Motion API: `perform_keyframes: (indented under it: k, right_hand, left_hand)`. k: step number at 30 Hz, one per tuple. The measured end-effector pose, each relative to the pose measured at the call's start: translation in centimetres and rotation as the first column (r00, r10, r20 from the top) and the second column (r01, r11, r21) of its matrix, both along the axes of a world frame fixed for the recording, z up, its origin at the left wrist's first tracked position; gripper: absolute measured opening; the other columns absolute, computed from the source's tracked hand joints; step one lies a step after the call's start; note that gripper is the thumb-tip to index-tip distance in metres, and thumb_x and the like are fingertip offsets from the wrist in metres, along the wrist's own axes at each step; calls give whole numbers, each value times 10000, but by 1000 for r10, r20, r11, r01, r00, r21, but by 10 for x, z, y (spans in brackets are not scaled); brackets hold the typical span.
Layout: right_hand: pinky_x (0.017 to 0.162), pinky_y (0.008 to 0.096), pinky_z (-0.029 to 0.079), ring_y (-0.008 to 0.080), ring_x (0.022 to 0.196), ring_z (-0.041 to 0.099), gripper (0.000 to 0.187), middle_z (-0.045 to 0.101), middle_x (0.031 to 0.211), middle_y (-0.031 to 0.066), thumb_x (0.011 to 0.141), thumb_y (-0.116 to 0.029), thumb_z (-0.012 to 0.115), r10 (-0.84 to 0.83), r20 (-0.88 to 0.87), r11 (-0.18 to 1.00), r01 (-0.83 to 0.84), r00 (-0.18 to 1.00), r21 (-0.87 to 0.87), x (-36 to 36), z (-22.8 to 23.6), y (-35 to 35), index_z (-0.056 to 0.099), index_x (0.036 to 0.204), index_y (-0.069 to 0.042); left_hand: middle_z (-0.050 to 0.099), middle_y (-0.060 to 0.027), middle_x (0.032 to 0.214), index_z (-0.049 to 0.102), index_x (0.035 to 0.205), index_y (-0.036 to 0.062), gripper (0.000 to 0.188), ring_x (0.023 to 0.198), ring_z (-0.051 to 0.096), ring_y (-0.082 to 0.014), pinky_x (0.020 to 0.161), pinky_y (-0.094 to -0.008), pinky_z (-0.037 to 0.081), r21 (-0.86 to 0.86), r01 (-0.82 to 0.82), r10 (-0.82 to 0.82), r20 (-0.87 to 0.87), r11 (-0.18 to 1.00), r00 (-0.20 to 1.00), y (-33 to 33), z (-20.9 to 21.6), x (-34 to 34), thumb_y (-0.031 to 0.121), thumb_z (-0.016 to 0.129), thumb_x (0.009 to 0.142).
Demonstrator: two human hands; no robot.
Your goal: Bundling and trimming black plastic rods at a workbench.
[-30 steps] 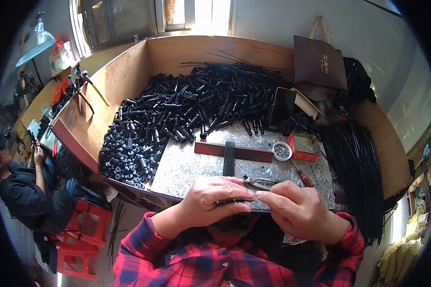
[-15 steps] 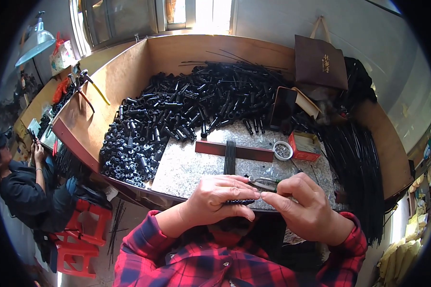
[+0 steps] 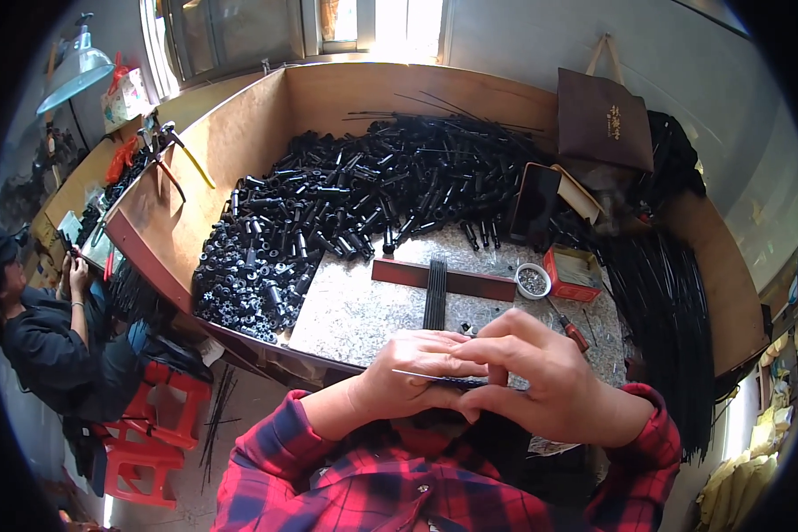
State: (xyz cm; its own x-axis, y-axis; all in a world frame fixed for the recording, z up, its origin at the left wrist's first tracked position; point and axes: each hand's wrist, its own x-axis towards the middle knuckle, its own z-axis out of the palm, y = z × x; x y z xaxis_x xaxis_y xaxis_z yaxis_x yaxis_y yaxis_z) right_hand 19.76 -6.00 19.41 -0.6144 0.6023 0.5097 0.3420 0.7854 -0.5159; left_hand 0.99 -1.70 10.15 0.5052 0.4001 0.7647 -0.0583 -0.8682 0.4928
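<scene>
My left hand [image 3: 408, 374] is closed, palm down, on a thin dark strip [image 3: 459, 383] that looks like a row of slim black rods; its exact kind is unclear. A pale, thin tip [image 3: 402, 372] sticks out over the back of the fingers. My right hand [image 3: 545, 368] curls over the same strip from the right, thumb below and fingers above. Both hands are just in front of the bench's near edge. Beyond them, a bundle of thin black rods [image 3: 435, 297] lies across a dark red bar [image 3: 479, 282] on the speckled board [image 3: 350, 310].
Black tubular parts [image 3: 363, 191] and small ring-like pieces [image 3: 244, 288] heap inside the wooden-walled bench. At right are a bowl of tiny metal pieces [image 3: 532, 282], a red box [image 3: 573, 270], a red-handled screwdriver [image 3: 575, 333] and long black rods [image 3: 665, 328]. A co-worker [image 3: 49, 341] sits at left.
My right hand has moved left and up against my left hand, from pinching at the strip's right end to curling over it. The red-handled screwdriver has come into view. The view has shifted slightly.
</scene>
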Motion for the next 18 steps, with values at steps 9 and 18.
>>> perform_keyframes:
  k: [9,18]
  right_hand:
    - [591,301,493,219,679,607,195,587,779,101,758,-78,726,34,28,998,-35,999,45,-11,0,10,669,934,-17]
    - [480,209,454,80,621,570,103,590,828,65,780,-60,707,-186,26,971,180,982,160,4,91,12,669,863,-12]
  left_hand:
    - [339,-128,1450,343,1402,95,954,1378,254,-305,1091,-502,254,195,-157,243,-590,968,770,8,-69,-15,568,697,654]
    - [469,-137,1344,522,1230,42,669,1294,381,-333,1064,-487,299,178,-199,266,-573,964,775,23,-40,-13,456,703,736]
